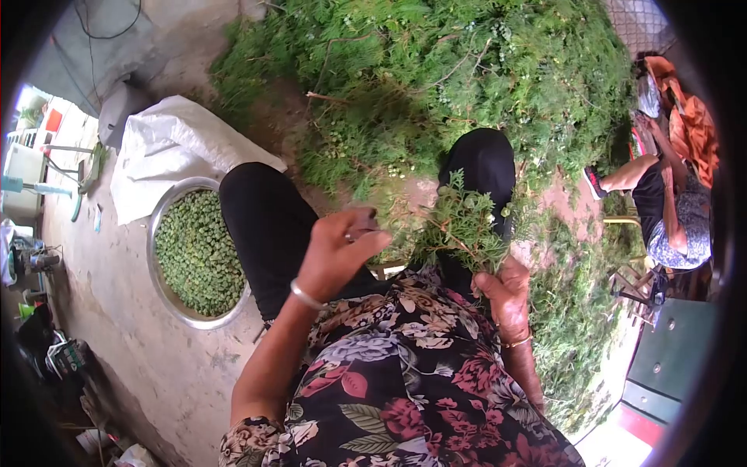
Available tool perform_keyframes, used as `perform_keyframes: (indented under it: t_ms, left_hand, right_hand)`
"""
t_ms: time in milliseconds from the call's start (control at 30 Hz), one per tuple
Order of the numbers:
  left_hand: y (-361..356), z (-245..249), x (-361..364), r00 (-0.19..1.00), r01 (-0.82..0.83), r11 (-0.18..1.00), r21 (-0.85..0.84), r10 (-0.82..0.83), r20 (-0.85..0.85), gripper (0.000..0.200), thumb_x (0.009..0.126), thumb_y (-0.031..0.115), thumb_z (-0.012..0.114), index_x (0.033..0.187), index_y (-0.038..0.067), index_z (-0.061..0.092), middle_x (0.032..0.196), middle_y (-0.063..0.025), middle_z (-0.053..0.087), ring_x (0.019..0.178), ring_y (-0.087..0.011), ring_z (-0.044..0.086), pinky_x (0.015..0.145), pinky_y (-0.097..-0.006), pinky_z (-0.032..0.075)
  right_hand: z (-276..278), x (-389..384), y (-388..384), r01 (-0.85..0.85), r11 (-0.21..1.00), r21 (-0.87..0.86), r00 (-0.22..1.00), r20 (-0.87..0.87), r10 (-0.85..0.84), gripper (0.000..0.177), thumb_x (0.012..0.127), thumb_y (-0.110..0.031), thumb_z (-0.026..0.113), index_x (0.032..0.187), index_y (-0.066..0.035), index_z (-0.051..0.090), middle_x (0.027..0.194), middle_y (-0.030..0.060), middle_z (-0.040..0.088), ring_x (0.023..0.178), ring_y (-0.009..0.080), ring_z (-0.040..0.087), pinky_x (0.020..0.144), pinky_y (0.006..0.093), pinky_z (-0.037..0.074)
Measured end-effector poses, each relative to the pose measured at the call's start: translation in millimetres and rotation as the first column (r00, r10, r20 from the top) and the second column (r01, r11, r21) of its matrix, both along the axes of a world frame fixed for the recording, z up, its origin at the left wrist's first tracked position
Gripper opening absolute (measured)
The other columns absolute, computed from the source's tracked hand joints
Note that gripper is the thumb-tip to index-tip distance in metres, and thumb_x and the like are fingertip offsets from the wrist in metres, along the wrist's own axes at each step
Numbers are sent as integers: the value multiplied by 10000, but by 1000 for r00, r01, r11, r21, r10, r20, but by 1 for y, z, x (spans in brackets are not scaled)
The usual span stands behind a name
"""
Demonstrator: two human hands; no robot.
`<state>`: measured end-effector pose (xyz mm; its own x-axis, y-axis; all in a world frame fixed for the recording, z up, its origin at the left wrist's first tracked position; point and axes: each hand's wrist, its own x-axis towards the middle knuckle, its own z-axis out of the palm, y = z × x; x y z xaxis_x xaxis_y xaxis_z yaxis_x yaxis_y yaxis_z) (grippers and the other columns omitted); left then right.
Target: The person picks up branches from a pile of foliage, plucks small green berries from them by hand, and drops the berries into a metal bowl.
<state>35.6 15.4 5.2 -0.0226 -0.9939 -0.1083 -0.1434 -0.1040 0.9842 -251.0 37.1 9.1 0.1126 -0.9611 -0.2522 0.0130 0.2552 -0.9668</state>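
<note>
My right hand [504,294] is wrapped round the stem end of a leafy green conifer sprig [464,226] with small round cones on it. The sprig stands up over my right knee. To the left of it, my left hand [342,247] is closed, thumb against curled fingers, with something small and dark at the fingertips that I cannot make out. Beside my left leg sits a wide metal basin [159,280], filled with picked green cones [201,253].
A large heap of conifer branches [545,78] spreads ahead and to the right. A white sack [179,132] lies behind the basin. Another person [671,210] sits at the far right. Dark bags and clutter [66,354] line the left side.
</note>
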Motion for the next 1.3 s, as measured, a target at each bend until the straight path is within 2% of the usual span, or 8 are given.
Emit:
perform_keyframes:
  t_ms: [167,300,367,533,600,800,900,1300]
  left_hand:
    - [-20,-2,-40,805,39,901,431,227,-548,224,821,122,685,847,-87,608,773,-115,634,716,-200,655,548,-289,515]
    - [-19,-11,-30,812,110,921,374,133,-568,211,823,116,681,861,-79,610,735,-88,626,645,-155,623,528,-257,478]
    - [-20,-15,-5,943,301,912,280,-241,-229,160,818,94,676,868,-46,616,670,-33,596,582,-100,557,491,-241,416]
    - [-16,3,34,856,500,795,342,-515,-54,87,802,85,656,783,7,621,591,28,522,514,-63,467,462,-241,359]
    - [-15,-5,66,834,549,789,275,-537,-125,145,805,131,646,775,-7,612,584,5,522,515,-67,467,443,-241,346]
    - [-1,-3,96,932,25,952,306,88,-351,212,824,209,634,823,0,599,694,-106,593,529,-111,524,425,-206,399]
    - [-4,-12,68,695,-50,954,296,246,-676,264,865,261,637,835,3,593,726,-134,600,523,-138,529,426,-201,403]
    - [-51,2,17,970,192,944,267,-140,-201,347,865,236,663,623,15,547,532,59,401,460,-35,353,417,-222,247]
  right_hand:
    - [-3,0,4,-54,997,-57,993,-109,48,276,820,25,655,1088,32,591,891,34,659,742,90,584,683,239,496]
    - [-11,-5,8,-57,995,-82,967,-252,34,300,798,17,673,1089,13,598,891,45,675,782,91,590,723,253,492]
    - [-10,-6,7,-67,993,-95,956,-293,36,304,790,16,678,1084,8,602,881,51,677,781,91,591,724,257,492]
    - [-2,2,-1,-315,907,-280,833,-539,123,287,788,-3,691,1064,8,612,867,48,675,747,95,593,686,262,495]
    - [5,-5,1,-165,986,2,887,-437,149,272,793,-7,694,1052,11,614,827,28,661,703,84,585,646,249,490]
    - [1,-18,-3,-38,999,6,990,-133,38,200,806,13,667,1002,12,624,761,16,643,654,79,575,610,234,489]
    - [1,-10,-1,-26,998,-64,986,-163,15,178,808,19,663,981,17,626,772,25,651,665,81,583,616,236,490]
    - [-5,-11,5,-84,992,-92,959,-277,56,199,789,7,670,984,13,631,761,45,664,663,86,589,616,249,487]
